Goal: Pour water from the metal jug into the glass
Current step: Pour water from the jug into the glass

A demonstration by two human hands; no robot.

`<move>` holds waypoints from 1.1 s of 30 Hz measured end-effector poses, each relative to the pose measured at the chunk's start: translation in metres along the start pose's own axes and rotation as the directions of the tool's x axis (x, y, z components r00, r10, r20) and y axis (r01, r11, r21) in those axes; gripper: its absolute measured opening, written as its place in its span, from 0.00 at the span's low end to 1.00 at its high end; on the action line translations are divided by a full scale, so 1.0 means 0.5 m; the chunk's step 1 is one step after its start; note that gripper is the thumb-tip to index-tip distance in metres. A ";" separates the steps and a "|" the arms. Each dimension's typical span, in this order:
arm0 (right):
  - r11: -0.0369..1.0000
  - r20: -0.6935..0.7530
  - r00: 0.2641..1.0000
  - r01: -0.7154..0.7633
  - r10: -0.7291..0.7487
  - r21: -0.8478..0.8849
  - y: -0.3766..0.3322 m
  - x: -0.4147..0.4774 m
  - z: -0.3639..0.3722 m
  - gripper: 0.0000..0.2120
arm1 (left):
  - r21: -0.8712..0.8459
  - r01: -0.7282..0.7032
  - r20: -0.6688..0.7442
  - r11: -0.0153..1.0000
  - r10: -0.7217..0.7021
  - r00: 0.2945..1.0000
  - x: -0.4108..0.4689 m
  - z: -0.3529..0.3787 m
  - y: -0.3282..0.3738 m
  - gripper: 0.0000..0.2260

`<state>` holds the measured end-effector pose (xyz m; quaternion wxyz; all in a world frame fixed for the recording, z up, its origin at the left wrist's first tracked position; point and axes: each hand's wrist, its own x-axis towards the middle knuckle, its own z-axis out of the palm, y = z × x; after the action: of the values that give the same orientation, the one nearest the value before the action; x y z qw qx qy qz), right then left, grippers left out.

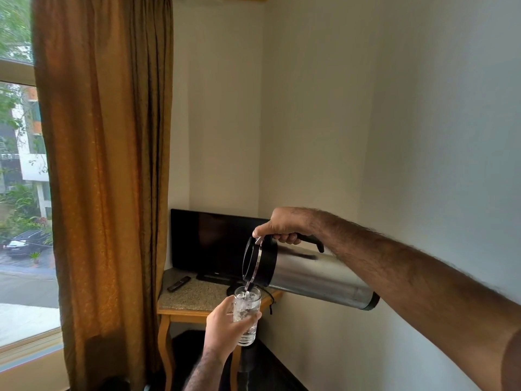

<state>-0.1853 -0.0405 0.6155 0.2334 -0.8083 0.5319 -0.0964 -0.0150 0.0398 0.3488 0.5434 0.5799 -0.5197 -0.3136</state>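
Far left: window with heavy brown-gold curtain (104, 165) hanging beside it. Behind, a flat black television (214, 244) and slim black remote (178, 283) sit on a small wooden corner table (194, 309). Left hand (225, 331), fingers wrapped closed around the clear cylindrical drinking glass (247, 317), holds it upright in the air, near side of the table. Water falls into it from the tilted cylindrical brushed-metal jug (310, 275) directly above. Right hand (284, 225) is clenched on the jug's black handle.
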 end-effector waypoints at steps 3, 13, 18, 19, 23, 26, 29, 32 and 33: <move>1.000 0.003 1.000 0.010 -0.010 0.028 0.006 -0.006 0.001 0.24 | 0.000 -0.006 0.018 1.000 0.006 1.000 -0.004 -0.002 0.006 0.20; 0.992 -0.016 1.000 -0.013 0.016 0.126 0.054 -0.017 0.015 0.24 | 0.012 -0.051 -0.014 0.999 0.051 0.999 0.004 0.002 -0.006 0.21; 0.975 -0.017 0.999 -0.043 0.048 0.218 0.085 -0.015 0.024 0.25 | 0.020 -0.050 -0.010 0.999 0.050 0.999 0.006 0.004 -0.010 0.22; 0.972 -0.016 0.999 -0.046 0.052 0.231 0.091 -0.015 0.027 0.25 | 0.021 -0.043 -0.013 0.999 0.044 0.999 0.006 0.005 -0.011 0.21; 0.952 -0.017 0.997 -0.065 0.074 0.299 0.115 -0.015 0.035 0.24 | 0.007 -0.018 -0.008 1.000 0.018 1.000 0.000 0.007 -0.002 0.22; 0.916 -0.051 0.993 -0.077 0.106 0.395 0.139 -0.025 0.041 0.26 | -0.023 -0.002 -0.003 1.000 0.002 1.000 -0.005 0.011 0.007 0.24; 0.832 -0.036 0.987 -0.114 0.158 0.543 0.167 -0.040 0.055 0.35 | 0.002 0.007 -0.026 1.000 -0.007 1.000 -0.002 0.016 0.003 0.25; 0.719 -0.029 0.979 -0.129 0.203 0.683 0.198 -0.048 0.086 0.38 | 0.034 -0.001 -0.029 0.999 0.002 1.000 0.003 0.021 -0.009 0.24; 0.682 -0.046 0.977 -0.113 0.209 0.722 0.207 -0.053 0.097 0.35 | 0.042 -0.006 -0.041 0.999 0.008 0.999 0.004 0.020 -0.014 0.24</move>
<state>-0.2609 -0.0370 0.5259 0.5031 -0.5960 0.5349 -0.3248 -0.0217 0.0340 0.3404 0.5427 0.5959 -0.5168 -0.2886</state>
